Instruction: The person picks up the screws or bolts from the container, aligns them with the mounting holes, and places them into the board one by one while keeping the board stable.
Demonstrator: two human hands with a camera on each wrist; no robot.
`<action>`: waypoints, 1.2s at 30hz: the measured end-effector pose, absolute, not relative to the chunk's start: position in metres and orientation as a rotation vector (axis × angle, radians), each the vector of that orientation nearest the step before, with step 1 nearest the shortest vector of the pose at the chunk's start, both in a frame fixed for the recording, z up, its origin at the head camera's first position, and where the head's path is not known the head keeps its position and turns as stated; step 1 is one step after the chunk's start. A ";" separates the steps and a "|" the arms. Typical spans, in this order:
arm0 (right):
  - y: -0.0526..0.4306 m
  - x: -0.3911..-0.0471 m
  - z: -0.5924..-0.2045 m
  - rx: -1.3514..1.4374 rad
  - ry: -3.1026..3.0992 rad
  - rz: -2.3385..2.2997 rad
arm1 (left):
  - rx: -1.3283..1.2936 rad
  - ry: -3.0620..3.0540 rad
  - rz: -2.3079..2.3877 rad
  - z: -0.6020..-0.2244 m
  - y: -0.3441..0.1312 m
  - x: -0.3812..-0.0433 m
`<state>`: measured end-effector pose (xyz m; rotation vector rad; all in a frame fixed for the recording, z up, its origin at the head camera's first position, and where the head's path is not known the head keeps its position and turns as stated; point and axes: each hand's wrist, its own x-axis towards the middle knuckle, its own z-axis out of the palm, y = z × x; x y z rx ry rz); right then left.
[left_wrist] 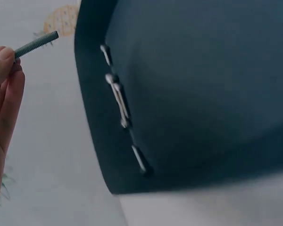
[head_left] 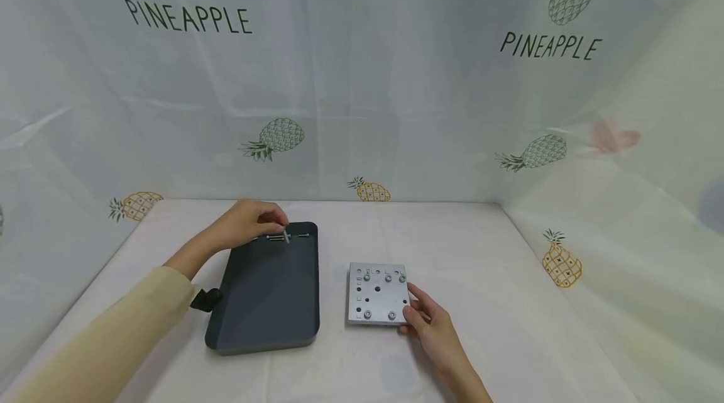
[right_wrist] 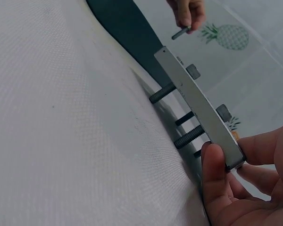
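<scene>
My left hand (head_left: 251, 224) pinches a screw (left_wrist: 37, 44) above the far end of a dark grey tray (head_left: 271, 302); its threaded shank sticks out past the fingertips and its head is hidden in them. Several more screws (left_wrist: 118, 99) lie along the tray's far wall. To the right of the tray, my right hand (head_left: 432, 327) grips the near right corner of a square metal plate (head_left: 379, 296), thumb on one face and fingers on the other. Several screws sit in the plate's holes, heads on top. In the right wrist view their threaded shanks (right_wrist: 188, 136) stick out below the plate.
A white cloth covers the table (head_left: 486, 264). Behind it and at the sides hangs a pale curtain (head_left: 396, 76) printed with pineapples. A black strap end (head_left: 207, 300) at the left wrist overlaps the tray's left edge.
</scene>
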<state>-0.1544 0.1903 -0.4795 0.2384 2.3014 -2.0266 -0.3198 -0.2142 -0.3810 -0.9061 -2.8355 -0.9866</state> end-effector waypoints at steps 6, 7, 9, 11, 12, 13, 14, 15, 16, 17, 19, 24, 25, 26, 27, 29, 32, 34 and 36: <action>0.191 -0.153 -0.478 0.232 2.285 -2.044 | -0.971 -2.836 -1.071 -0.369 -0.187 -0.310; 0.191 -0.153 -0.477 0.231 2.285 -2.046 | -0.991 -2.832 -1.073 -0.368 -0.183 -0.308; 0.191 -0.153 -0.477 0.227 2.286 -2.045 | -1.021 -2.825 -1.090 -0.366 -0.174 -0.306; 0.191 -0.153 -0.477 0.224 2.290 -2.038 | -1.058 -2.811 -1.106 -0.364 -0.166 -0.304; 0.191 -0.153 -0.477 0.223 2.289 -2.036 | -1.082 -2.801 -1.113 -0.364 -0.162 -0.303; 0.191 -0.153 -0.477 0.222 2.290 -2.032 | -1.107 -2.789 -1.126 -0.363 -0.158 -0.302; 0.192 -0.154 -0.478 0.223 2.292 -2.027 | -1.126 -2.780 -1.138 -0.363 -0.154 -0.302; 0.192 -0.154 -0.478 0.226 2.293 -2.022 | -1.150 -2.770 -1.146 -0.363 -0.150 -0.301; 0.192 -0.154 -0.479 0.228 2.296 -2.018 | -1.173 -2.758 -1.150 -0.362 -0.146 -0.300; 0.191 -0.154 -0.479 0.229 2.298 -2.017 | -1.190 -2.752 -1.153 -0.363 -0.141 -0.299; 0.191 -0.155 -0.480 0.232 2.302 -2.013 | -1.220 -2.739 -1.154 -0.363 -0.132 -0.297; 0.192 -0.155 -0.481 0.237 2.297 -2.020 | -1.249 -2.732 -1.162 -0.370 -0.110 -0.295; 0.192 -0.155 -0.481 0.237 2.294 -2.023 | -1.250 -2.730 -1.161 -0.373 -0.106 -0.296; 0.192 -0.155 -0.481 0.237 2.292 -2.026 | -1.251 -2.731 -1.160 -0.375 -0.102 -0.297; 0.192 -0.155 -0.481 0.235 2.291 -2.026 | -1.250 -2.732 -1.159 -0.378 -0.099 -0.297; 0.192 -0.155 -0.482 0.231 2.290 -2.028 | -1.253 -2.733 -1.165 -0.383 -0.092 -0.299; 0.192 -0.155 -0.481 0.231 2.290 -2.031 | -1.246 -2.742 -1.191 -0.390 -0.085 -0.301; 0.192 -0.155 -0.481 0.234 2.287 -2.036 | -1.246 -2.752 -1.223 -0.394 -0.082 -0.303; 0.192 -0.155 -0.481 0.234 2.289 -2.037 | -1.239 -2.765 -1.263 -0.397 -0.080 -0.304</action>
